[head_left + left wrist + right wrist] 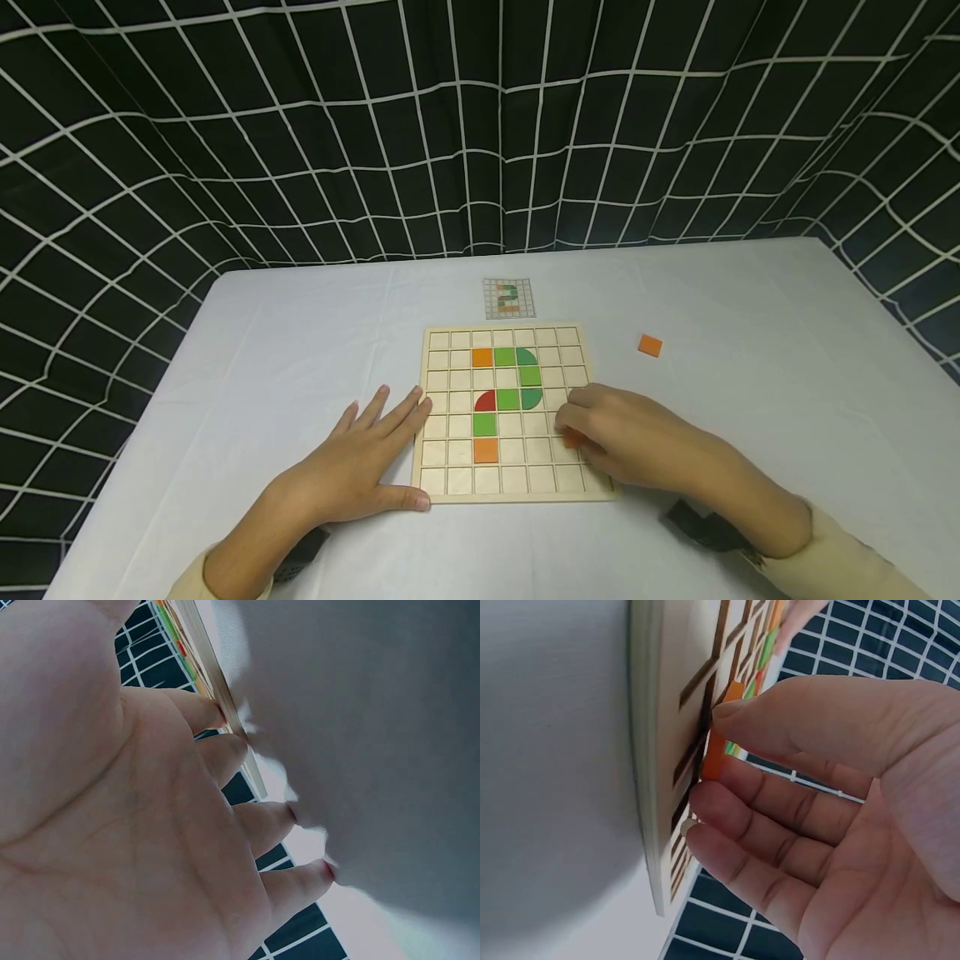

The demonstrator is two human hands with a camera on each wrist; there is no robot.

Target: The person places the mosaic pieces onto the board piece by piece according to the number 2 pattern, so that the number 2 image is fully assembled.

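A light wooden grid board [514, 481] lies on the white table. My left hand [354, 473] rests flat at its left side, fingers spread and straight, fingertips at the board's edge. Over the right part of the board, my right hand [633, 437] pinches an orange square tile [714, 754] between thumb and fingers, low against the grid. Coloured tiles sit in the board's cells: an orange square [482, 357] at the upper left, several green squares, green quarter-rounds, a red quarter-round [486, 402], and another orange square [485, 451] lower down.
A loose orange tile [650, 345] lies on the table right of the board. Behind the board is a small pattern card [510, 298] printed with a coloured grid figure. Black cloth with white grid lines [480, 125] hangs around the white tabletop [337, 333].
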